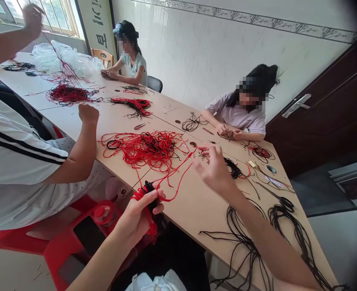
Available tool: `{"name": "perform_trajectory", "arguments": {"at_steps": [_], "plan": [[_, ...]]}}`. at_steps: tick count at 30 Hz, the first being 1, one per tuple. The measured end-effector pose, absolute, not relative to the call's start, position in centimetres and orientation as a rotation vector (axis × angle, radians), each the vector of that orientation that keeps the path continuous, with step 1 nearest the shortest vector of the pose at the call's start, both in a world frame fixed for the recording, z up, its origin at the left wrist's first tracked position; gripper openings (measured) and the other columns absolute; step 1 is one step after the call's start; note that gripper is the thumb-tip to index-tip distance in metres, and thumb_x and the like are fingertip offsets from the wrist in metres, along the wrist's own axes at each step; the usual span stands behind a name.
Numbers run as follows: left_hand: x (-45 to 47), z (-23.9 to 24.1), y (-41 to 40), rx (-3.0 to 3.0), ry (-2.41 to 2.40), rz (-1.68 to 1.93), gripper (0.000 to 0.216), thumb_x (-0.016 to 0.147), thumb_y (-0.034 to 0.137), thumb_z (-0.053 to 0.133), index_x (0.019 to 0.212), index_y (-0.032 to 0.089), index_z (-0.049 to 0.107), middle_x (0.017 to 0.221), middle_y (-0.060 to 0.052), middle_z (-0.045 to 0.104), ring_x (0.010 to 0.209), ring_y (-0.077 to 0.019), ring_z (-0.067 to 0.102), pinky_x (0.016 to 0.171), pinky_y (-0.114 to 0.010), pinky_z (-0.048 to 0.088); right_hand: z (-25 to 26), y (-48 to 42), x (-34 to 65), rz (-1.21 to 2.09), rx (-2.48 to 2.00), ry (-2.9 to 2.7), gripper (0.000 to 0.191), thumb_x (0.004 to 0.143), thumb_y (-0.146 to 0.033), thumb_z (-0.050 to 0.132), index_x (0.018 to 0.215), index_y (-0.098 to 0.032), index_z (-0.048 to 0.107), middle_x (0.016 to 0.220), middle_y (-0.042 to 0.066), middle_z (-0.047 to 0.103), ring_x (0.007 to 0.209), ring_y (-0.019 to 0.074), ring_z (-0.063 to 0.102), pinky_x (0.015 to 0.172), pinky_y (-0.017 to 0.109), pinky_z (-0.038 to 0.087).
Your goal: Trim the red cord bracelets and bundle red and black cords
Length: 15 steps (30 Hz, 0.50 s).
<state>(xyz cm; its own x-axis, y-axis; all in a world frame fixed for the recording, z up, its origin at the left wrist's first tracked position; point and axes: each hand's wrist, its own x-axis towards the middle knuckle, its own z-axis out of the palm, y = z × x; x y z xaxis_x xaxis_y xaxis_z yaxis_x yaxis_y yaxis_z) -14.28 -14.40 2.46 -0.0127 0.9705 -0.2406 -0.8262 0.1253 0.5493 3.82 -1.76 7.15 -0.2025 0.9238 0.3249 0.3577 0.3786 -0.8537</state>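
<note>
My left hand [134, 220] is wrapped around a bundle of red and black cords [142, 193], held just off the table's near edge. The bundle's lower part hangs below my fingers. Red strands [178, 168] stretch from it toward my right hand [214, 171], which is raised above the table with the fingers bent together at the strands' far end. My right fingertips are slightly blurred, but they appear to pinch the red cord. Beyond both hands lies a loose tangle of red and black cords [148, 147].
Black cords [245, 242] and scissors [283, 200] lie on the table [196, 216] at the right. Two people sit across, handling cords; another at left lifts strands over a red-black pile [66, 93]. A red stool [60, 250] holds a phone [89, 234] and a red-capped jar [104, 214].
</note>
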Motion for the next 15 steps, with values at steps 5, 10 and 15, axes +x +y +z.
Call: {"name": "perform_trajectory", "arguments": {"at_steps": [5,10,15], "plan": [[-14.3,3.3,-14.4,0.153,0.718,1.422,0.026,0.062,0.017,0.087,0.08,0.011,0.069,0.072,-0.001,0.065,0.052,-0.0045,0.05,0.048,-0.015,0.042,6.5,-9.2,2.4,0.208,-0.789,-2.265,0.035,0.088,-0.039,0.06,0.117,-0.023,0.049,0.133,0.018,0.047,0.124,0.0334,0.048,0.099,0.058,0.039],[-14.1,4.0,-15.1,0.167,0.783,1.512,0.031,0.059,0.022,0.089,0.082,0.013,0.07,0.075,-0.003,0.068,0.06,-0.0093,0.058,0.053,-0.017,0.047,7.1,-10.4,1.2,0.341,-0.56,-2.354,0.002,0.094,-0.024,0.054,0.095,-0.024,0.056,0.087,0.005,0.069,0.082,0.0207,0.065,0.074,0.037,0.049],[-14.0,4.5,-16.7,0.135,0.84,1.608,0.03,0.062,0.03,0.086,0.085,0.014,0.075,0.084,-0.007,0.073,0.075,-0.0184,0.066,0.057,-0.022,0.052,7.3,-10.6,-1.0,0.321,-0.601,-2.234,0.009,0.095,-0.02,0.054,0.089,-0.018,0.06,0.075,0.002,0.07,0.066,0.0153,0.062,0.065,0.029,0.048]]}}
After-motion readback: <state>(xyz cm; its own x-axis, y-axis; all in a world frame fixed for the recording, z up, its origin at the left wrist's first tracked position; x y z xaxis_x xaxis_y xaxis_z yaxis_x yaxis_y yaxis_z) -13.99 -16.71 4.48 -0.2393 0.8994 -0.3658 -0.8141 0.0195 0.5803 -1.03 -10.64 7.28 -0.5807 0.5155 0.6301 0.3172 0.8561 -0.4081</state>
